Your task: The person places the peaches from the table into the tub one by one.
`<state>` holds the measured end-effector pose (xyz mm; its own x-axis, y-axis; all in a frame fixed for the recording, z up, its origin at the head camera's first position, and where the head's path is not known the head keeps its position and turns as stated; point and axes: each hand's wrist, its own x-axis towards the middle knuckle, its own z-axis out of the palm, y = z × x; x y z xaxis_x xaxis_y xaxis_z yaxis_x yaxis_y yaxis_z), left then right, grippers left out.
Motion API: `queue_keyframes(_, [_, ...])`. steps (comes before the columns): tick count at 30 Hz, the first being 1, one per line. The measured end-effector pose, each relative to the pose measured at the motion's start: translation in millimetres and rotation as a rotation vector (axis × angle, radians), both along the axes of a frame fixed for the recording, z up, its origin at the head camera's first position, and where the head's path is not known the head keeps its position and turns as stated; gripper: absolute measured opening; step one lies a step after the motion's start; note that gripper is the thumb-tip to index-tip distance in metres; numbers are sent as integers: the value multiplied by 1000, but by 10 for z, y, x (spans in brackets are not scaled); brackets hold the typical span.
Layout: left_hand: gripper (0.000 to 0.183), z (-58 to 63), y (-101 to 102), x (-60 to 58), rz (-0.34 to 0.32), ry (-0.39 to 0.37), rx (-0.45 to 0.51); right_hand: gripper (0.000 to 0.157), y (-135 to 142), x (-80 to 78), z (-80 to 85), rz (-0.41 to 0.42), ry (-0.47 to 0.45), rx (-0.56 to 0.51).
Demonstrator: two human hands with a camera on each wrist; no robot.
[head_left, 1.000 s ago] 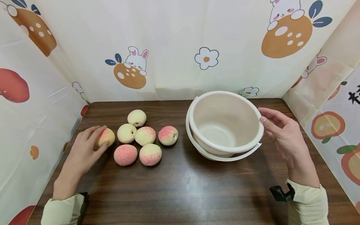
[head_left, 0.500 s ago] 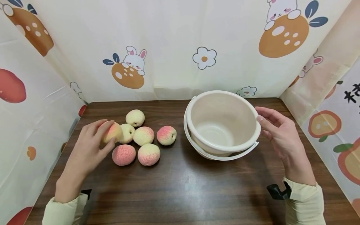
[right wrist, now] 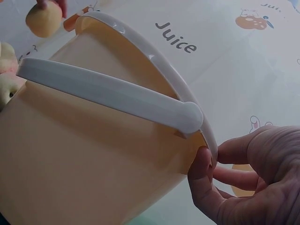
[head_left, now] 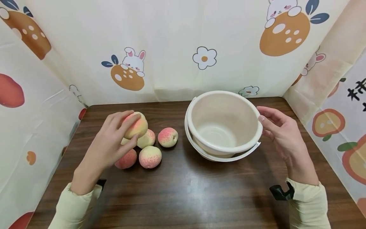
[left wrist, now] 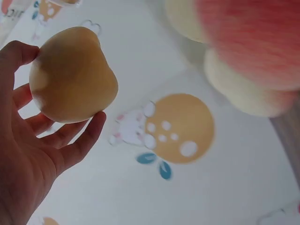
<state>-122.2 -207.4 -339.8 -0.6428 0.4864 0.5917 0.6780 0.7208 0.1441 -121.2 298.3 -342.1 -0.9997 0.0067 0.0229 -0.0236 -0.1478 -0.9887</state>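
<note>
My left hand [head_left: 111, 140] holds a yellow and pink peach [head_left: 138, 125] between thumb and fingers, raised above the other peaches. In the left wrist view that peach [left wrist: 72, 75] sits at the fingertips. My right hand [head_left: 281, 136] pinches the right rim of a cream bucket [head_left: 226, 149]. In the right wrist view, thumb and fingers grip the bucket's rim [right wrist: 176, 84] just below the handle's pivot. The white handle [head_left: 240, 157] hangs down round the bucket's near side. No peach shows on the part of the bucket's floor in view.
Several peaches lie on the brown table [head_left: 183, 197] left of the bucket. They include a pink-blushed peach [head_left: 168, 137], a speckled one [head_left: 150, 157] and a red one [head_left: 126, 159]; some are partly behind the left hand. A printed curtain [head_left: 171, 63] borders the table.
My left hand has lifted the peach off the table's left side and carried it right, over the others. My right hand keeps its hold on the bucket rim. The head view has shifted slightly.
</note>
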Motion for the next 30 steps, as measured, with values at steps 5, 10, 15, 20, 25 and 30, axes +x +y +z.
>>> queue_keyframes(5, [49, 134, 203, -87, -73, 53, 7, 35, -9, -18, 1, 13, -5, -7])
queue_keyframes(10, [48, 219, 390, -130, -118, 79, -1, 35, -20, -23, 0, 15, -5, -12])
queue_keyframes(15, [46, 283, 552, -161, -165, 93, -2, 37, -29, -26, 13, 7, -16, 24])
queue_keyframes(20, [45, 378, 747, -235, -218, 137, -22, 37, -25, -22, 26, -13, -20, 45])
queue_keyframes(25, [44, 476, 966, -305, -273, 164, -35, 37, -8, -20, 19, -10, -19, 29])
queue_keyframes(30, [46, 560, 1172, -362, -326, 157, -47, 36, 7, -17, -4, 3, -16, -4])
